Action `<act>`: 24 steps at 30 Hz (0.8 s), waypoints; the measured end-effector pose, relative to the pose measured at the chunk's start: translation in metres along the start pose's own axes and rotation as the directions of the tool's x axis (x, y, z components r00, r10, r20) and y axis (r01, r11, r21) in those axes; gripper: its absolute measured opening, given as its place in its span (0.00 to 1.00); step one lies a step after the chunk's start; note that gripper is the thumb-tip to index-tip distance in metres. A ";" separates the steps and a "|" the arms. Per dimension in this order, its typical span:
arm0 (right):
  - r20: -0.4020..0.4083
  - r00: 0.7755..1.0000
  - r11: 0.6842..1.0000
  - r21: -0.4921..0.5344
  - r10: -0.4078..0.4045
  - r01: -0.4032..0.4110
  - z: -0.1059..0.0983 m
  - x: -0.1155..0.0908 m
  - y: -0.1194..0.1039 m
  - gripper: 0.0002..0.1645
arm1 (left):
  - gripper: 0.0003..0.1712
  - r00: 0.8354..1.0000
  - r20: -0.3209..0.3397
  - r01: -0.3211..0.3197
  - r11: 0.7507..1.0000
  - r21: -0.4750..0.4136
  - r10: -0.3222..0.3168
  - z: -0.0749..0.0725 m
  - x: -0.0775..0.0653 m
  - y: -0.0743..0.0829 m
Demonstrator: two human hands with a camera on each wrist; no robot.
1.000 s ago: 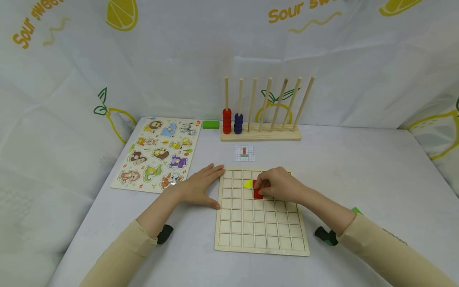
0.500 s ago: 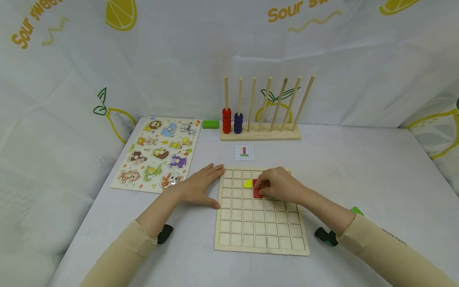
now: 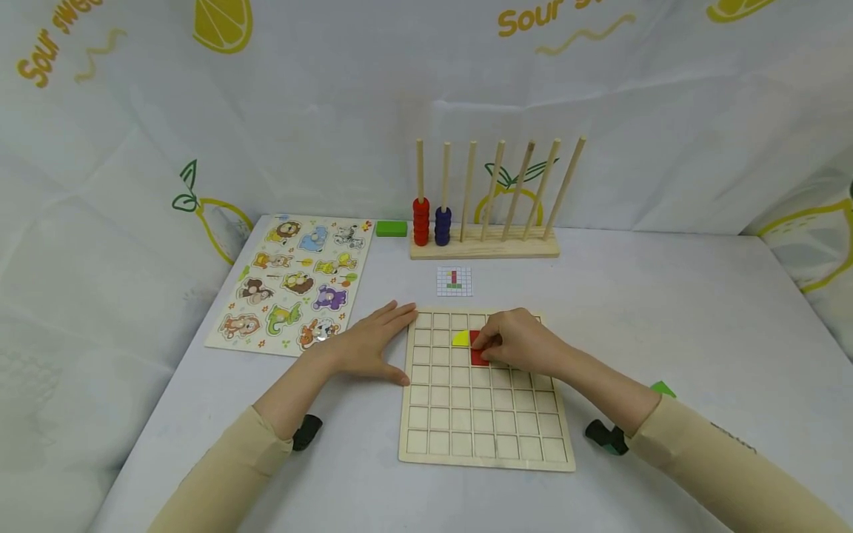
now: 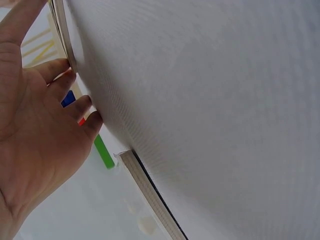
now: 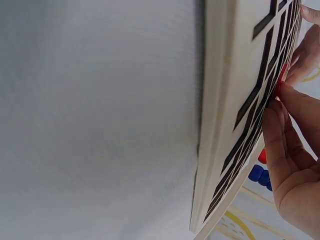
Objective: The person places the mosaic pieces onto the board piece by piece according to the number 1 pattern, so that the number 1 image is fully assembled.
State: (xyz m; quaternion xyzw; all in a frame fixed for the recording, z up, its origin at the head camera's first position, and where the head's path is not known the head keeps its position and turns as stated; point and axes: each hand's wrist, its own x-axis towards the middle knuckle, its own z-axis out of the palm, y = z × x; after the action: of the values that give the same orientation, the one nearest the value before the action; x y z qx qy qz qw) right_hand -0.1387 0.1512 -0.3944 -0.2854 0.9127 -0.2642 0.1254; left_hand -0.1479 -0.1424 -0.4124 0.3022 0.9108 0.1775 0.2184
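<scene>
A square wooden grid board (image 3: 483, 422) lies on the table in the head view. My left hand (image 3: 366, 344) is spread at its left side, fingertips and thumb touching the edge. Over the upper part of the board, my right hand (image 3: 523, 342) pinches a red tile (image 3: 478, 357) between thumb and fingers; in the right wrist view that red tile (image 5: 281, 81) looks tilted against the grid. Red also shows in the cell just above, partly covered by the fingers. A yellow quarter-round tile (image 3: 461, 339) sits in the cell to the left.
Behind the board lies a small printed pattern card (image 3: 455, 282). Farther back stand a peg abacus (image 3: 485, 248) with red and blue beads and a green block (image 3: 391, 229). An animal puzzle (image 3: 289, 285) lies at left. Near the right forearm are a green piece (image 3: 663, 389) and a black object (image 3: 606, 437).
Both hands keep their places on the board, and the red and yellow tiles look unmoved. Only the head view has shifted very slightly.
</scene>
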 end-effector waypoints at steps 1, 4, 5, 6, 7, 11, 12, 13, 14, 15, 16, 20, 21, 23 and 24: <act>0.000 1.000 1.000 -0.001 -0.004 0.004 0.000 0.000 0.000 0.07 | 0.64 1.000 -0.001 0.000 1.000 0.002 0.000 0.000 0.000 0.000; 0.003 1.000 1.000 0.007 -0.005 0.005 -0.003 0.001 0.000 0.07 | 0.64 1.000 0.000 0.001 1.000 0.006 -0.001 0.000 0.001 -0.001; 0.004 1.000 1.000 0.008 -0.004 0.004 -0.004 0.001 0.000 0.07 | 0.64 1.000 0.002 0.002 1.000 0.007 -0.002 0.000 0.001 -0.001; 0.003 1.000 1.000 0.010 -0.002 0.002 -0.006 0.002 -0.001 0.07 | 0.64 1.000 0.003 0.004 1.000 0.008 -0.004 0.000 0.001 -0.001; 0.002 1.000 1.000 0.011 -0.004 0.004 -0.008 0.002 -0.001 0.07 | 0.64 1.000 0.001 0.001 1.000 0.008 -0.001 0.000 0.001 -0.001; -0.016 1.000 1.000 0.013 0.013 -0.013 -0.019 0.002 -0.002 0.05 | 0.64 1.000 0.004 -0.001 1.000 0.010 0.001 0.000 0.001 -0.001; -0.020 1.000 1.000 0.013 0.015 -0.015 -0.022 0.001 -0.002 0.05 | 0.64 1.000 0.004 -0.002 1.000 0.010 0.002 0.001 0.001 -0.001; -0.023 1.000 1.000 0.014 0.015 -0.014 -0.024 0.001 -0.001 0.05 | 0.64 1.000 0.004 -0.002 1.000 0.011 0.002 0.001 0.001 0.000; -0.028 0.999 1.000 0.017 0.023 -0.023 -0.027 0.000 -0.001 0.06 | 0.64 1.000 0.004 -0.002 1.000 0.010 0.002 0.001 0.001 0.000; -0.030 0.999 0.999 0.020 0.030 -0.029 -0.030 -0.001 0.000 0.06 | 0.64 1.000 0.004 -0.002 1.000 0.011 0.002 0.000 0.000 0.000; -0.035 0.999 0.999 0.014 0.034 -0.033 -0.033 -0.001 0.000 0.06 | 0.64 1.000 0.002 -0.006 1.000 0.008 0.006 0.000 0.000 0.000; -0.051 0.997 0.999 0.005 0.052 -0.052 -0.042 -0.005 0.004 0.06 | 0.64 1.000 -0.005 -0.016 1.000 0.000 0.016 -0.001 0.001 0.000; -0.053 0.997 0.999 0.002 0.051 -0.051 -0.044 -0.006 0.006 0.06 | 0.64 1.000 -0.004 -0.014 1.000 -0.001 0.014 -0.001 0.001 0.001; -0.055 0.997 0.998 0.002 0.057 -0.057 -0.047 -0.009 0.008 0.06 | 0.64 1.000 -0.002 -0.012 1.000 -0.002 0.012 -0.002 0.001 0.001; -0.055 0.997 0.998 0.003 0.058 -0.058 -0.049 -0.010 0.009 0.06 | 0.64 1.000 0.000 -0.010 1.000 -0.004 0.010 -0.002 0.001 0.001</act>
State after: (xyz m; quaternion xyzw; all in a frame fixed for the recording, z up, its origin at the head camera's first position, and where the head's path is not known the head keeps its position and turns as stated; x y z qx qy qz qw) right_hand -0.1530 0.1838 -0.3586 -0.2513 0.9235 -0.2688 0.1082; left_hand -0.1490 -0.1418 -0.4109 0.3065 0.9089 0.1803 0.2178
